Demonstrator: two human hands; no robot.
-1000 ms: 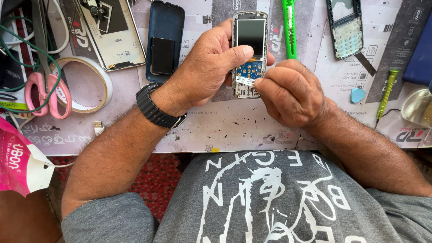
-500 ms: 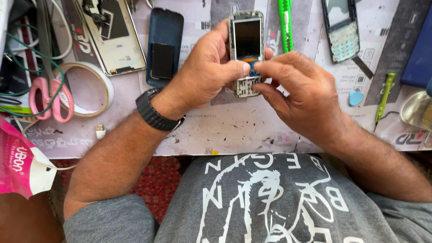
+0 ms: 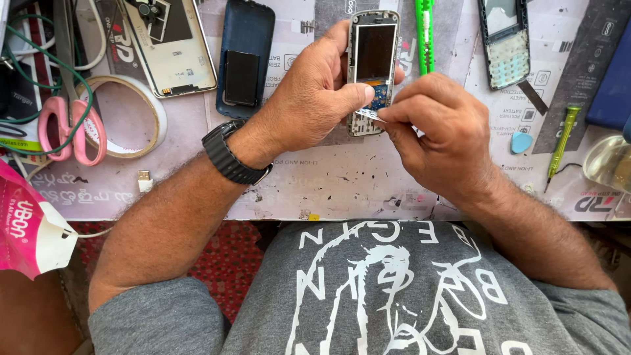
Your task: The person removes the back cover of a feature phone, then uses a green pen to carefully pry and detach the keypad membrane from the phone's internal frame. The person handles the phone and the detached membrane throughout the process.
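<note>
Over a cluttered worktop (image 3: 328, 190), our left hand (image 3: 315, 98) grips an opened keypad phone (image 3: 373, 59) by its sides, while our right hand (image 3: 437, 131) pinches a thin pale strip (image 3: 369, 114) against its lower half; a green screwdriver (image 3: 425, 33) lies just beside.

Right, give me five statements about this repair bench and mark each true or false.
1. The left hand holds the stripped phone by its side. True.
2. The right hand grips the green screwdriver. False: the screwdriver lies apart on the bench; the fingers pinch a small thin piece at the phone.
3. The pink scissors lie at the left by the tape roll. True.
4. A black watch sits on the right wrist. False: it is on the left wrist.
5. The phone's screen is lit. False: it is dark.
</note>
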